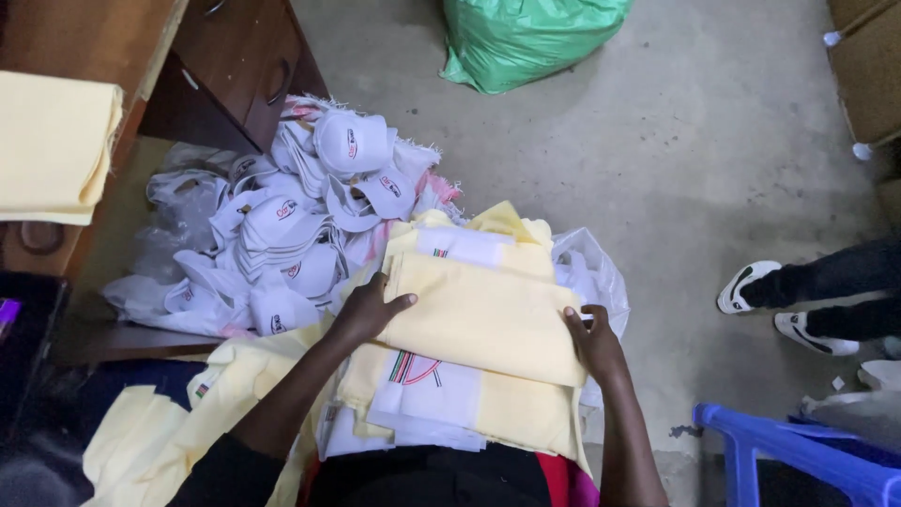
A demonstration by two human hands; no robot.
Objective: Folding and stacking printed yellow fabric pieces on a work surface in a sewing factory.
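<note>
A folded pale yellow garment (488,314) lies on top of a stack of yellow and white folded shirts (441,394) on my lap. My left hand (368,310) rests flat on the garment's left edge, fingers spread over it. At the right edge my right hand (591,338) grips the fold with curled fingers. Just beyond the stack sits a heap of white caps (300,216) with small red marks.
A wooden desk with drawers (235,66) stands at the upper left, with folded yellow cloth (52,145) on its top. A green plastic bag (521,38) lies on the concrete floor. Another person's feet in white shoes (779,305) are at the right, near a blue plastic chair (798,455).
</note>
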